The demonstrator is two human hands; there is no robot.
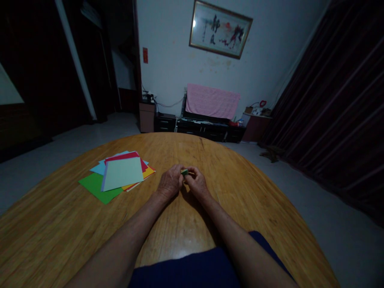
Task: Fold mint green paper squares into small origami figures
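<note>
Both hands meet over the middle of the round wooden table [240,192]. Between them is a small folded piece of green paper [184,172], mostly covered by fingers. My left hand [171,181] closes around its left side, the back of the hand turned up. At the other side, my right hand [196,183] pinches it between thumb and curled fingers. How the paper is folded is too small to make out.
Left of my hands lies a loose fan of coloured paper: a pale green sheet [124,174] on top, a bright green sheet [100,190] nearer me, with red, blue and yellow sheets beneath. Beyond the table's far edge stands a low black cabinet [192,127] with a pink cloth [211,101] above.
</note>
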